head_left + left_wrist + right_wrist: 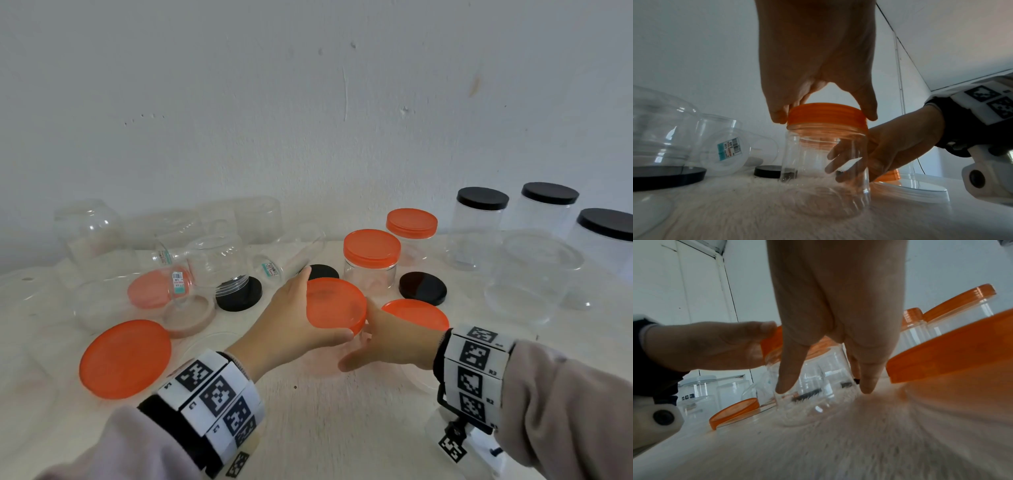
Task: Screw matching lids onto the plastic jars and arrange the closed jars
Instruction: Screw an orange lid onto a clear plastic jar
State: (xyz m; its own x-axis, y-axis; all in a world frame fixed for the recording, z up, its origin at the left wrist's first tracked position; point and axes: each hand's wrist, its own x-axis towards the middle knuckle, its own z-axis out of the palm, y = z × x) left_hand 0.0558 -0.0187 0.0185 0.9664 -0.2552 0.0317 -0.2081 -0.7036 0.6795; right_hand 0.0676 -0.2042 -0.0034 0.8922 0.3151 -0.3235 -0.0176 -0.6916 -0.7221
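A clear plastic jar (pixel 824 170) stood upright on the counter (pixel 308 428), capped by an orange lid (pixel 335 306). The left hand (pixel 291 322) clasped that lid from above, fingers (pixel 780 116) curled over its rim. The right hand (pixel 394 337) wrapped round the jar's side, steadying it. Just behind stood two closed orange-lidded jars (pixel 371 260); loose orange lids (pixel 125 358) and black lids (pixel 423 288) lay nearby, with three black-lidded jars (pixel 479 226) far right.
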